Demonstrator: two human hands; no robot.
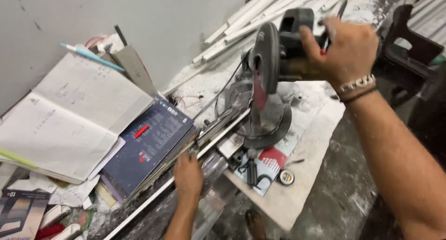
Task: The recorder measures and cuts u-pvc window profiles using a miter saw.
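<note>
While the right hand [346, 47] grips the miter saw [267, 82] handle, the left hand [187, 175] presses flat, fingers unclenched, on the white strip [153, 196] at the table [316, 128].

Books [148, 147] and notebook [69, 119] crowding left of saw [265, 91]; open bench [311, 142] right

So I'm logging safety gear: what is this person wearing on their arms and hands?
No gloves or sleeves: both forearms are bare. The right hand has a silver chain-link bracelet at the wrist, with a thin dark band just below it. The left hand wears nothing visible.
</note>
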